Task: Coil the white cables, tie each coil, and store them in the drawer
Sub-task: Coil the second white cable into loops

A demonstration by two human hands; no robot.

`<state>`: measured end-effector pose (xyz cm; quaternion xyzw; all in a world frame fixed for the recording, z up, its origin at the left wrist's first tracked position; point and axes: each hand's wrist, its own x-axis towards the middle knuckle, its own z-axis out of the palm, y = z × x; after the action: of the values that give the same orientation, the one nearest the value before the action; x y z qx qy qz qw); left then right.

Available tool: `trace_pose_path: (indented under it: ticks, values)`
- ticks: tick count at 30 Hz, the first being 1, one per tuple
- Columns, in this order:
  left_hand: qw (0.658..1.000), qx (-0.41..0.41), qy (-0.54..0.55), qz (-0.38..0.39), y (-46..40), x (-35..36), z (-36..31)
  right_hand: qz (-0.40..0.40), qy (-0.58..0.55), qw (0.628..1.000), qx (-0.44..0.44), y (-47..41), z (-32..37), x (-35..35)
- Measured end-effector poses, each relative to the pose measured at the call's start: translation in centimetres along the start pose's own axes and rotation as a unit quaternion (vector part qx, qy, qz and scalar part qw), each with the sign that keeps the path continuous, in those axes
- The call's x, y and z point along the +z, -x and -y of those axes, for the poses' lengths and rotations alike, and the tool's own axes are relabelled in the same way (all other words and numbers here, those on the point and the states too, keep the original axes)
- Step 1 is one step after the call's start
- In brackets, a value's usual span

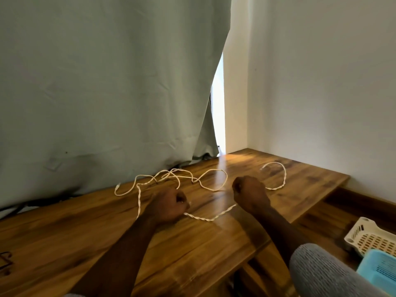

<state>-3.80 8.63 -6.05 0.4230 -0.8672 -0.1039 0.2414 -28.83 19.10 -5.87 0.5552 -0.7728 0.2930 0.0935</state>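
White cables [211, 183] lie in loose tangled loops on the wooden desk [192, 249], partly twisted together. My left hand [169, 205] is closed on a twisted stretch near the desk's middle. My right hand [249, 192] is a fist on the same strand further right. A short sagging length [209, 218] hangs between the two hands. From the right hand the cable curves out to a free end [262, 168] at the right. Another end [117, 186] lies at the left by the curtain. No drawer is in view.
A grey-green curtain [107, 82] hangs along the desk's back edge, with dark cords beneath it at the left. A white wall [321, 82] stands at the right. Below the desk's right edge sit a cream basket [368, 236] and a blue basket [379, 269].
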Motion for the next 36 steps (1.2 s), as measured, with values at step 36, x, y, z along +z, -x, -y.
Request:
trace_pose_path:
  ticks: [36]
  values:
    - [0.851,-0.100,0.515,-0.029,-4.0,-12.1,0.5,0.000,-0.060,0.880,-0.471,-15.3,17.1,-7.0]
